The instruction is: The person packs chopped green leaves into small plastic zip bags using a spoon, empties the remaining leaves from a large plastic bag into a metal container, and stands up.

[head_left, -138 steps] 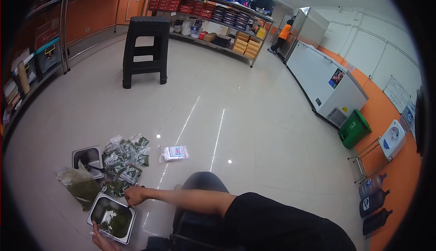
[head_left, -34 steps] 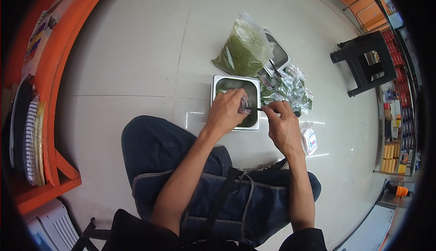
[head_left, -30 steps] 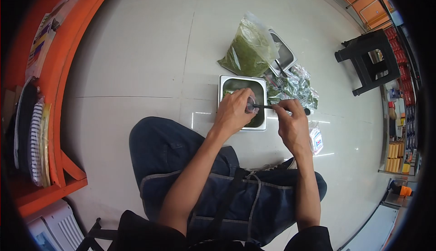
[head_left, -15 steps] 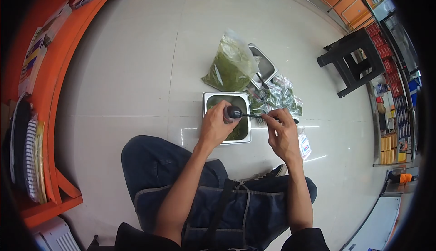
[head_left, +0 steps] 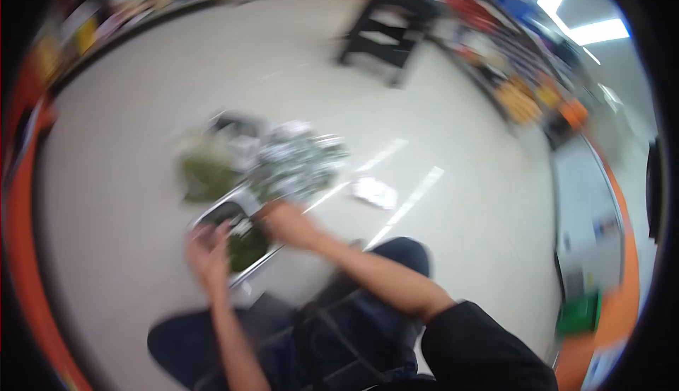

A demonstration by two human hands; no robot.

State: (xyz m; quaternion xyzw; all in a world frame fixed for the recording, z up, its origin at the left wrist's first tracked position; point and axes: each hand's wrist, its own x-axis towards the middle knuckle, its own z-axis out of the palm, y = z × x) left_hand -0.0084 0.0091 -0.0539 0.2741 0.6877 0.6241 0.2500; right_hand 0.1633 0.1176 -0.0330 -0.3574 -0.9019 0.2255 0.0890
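The whole view is smeared by motion. A metal pan (head_left: 249,272) holds a green mass with a whitish patch on it. My left hand (head_left: 209,249) is at the pan's left side, its fingers blurred; whether it holds anything is unclear. My right hand (head_left: 283,223) is at the pan's upper right edge, with its fingers smeared and hidden. Beyond the pan on the left is a large clear bag of green stuff (head_left: 205,172). A pile of small clear packets with green contents (head_left: 300,161) lies beyond my right hand.
Behind the bag is a second metal pan (head_left: 237,124). A white packet (head_left: 375,192) lies on the floor to the right. Farther off are a black stool (head_left: 385,30), stocked shelves, a white chest freezer (head_left: 587,214) and a green bin (head_left: 578,314).
The camera view has swung to the right, so the pan and bag appear farther left. The black spoon and small bag seen between my hands earlier can no longer be made out.
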